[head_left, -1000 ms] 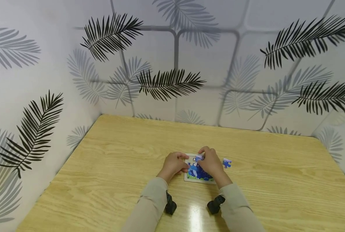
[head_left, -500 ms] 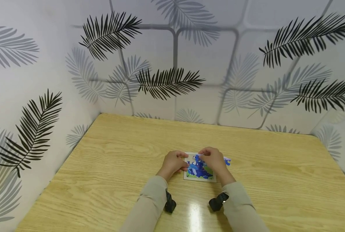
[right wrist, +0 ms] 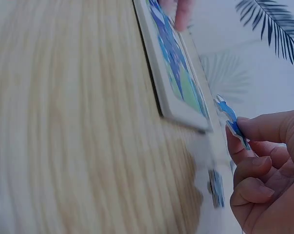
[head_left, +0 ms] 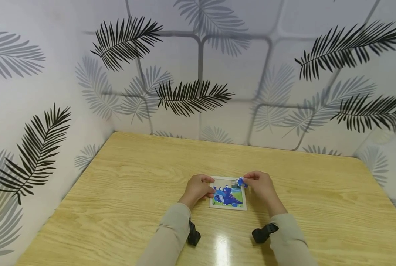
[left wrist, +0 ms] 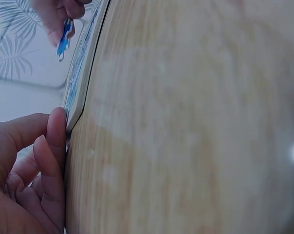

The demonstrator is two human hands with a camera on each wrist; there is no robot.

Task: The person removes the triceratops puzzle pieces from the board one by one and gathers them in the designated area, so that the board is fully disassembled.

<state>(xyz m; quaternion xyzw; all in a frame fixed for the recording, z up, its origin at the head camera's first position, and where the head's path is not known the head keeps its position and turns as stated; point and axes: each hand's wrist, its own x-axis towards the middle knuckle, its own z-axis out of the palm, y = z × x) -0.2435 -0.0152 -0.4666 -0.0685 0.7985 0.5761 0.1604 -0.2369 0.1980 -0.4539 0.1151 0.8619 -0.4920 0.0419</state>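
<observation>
A shallow puzzle tray [head_left: 228,208] with a pale rim lies on the table, holding a partly filled picture of a blue dinosaur. Its upper part shows bare backing. My left hand [head_left: 196,189] holds the tray's left side, fingertips at the rim; in the left wrist view the fingers [left wrist: 56,127] meet the tray's corner. Between thumb and forefinger, my right hand [head_left: 261,186] pinches a blue puzzle piece [head_left: 241,182] by the tray's upper right corner. The right wrist view has this puzzle piece [right wrist: 229,114] tilted and raised off the table.
Beyond the tray, a loose puzzle piece [right wrist: 216,189] appears edge-on in the right wrist view; the right hand hides it from the head view. A wood-grain table [head_left: 134,177] meets a leaf-patterned wall [head_left: 224,74] at the back.
My right hand has moved right from the tray's upper middle to its upper right corner, a piece in its fingers. The left hand stays at the tray's left edge.
</observation>
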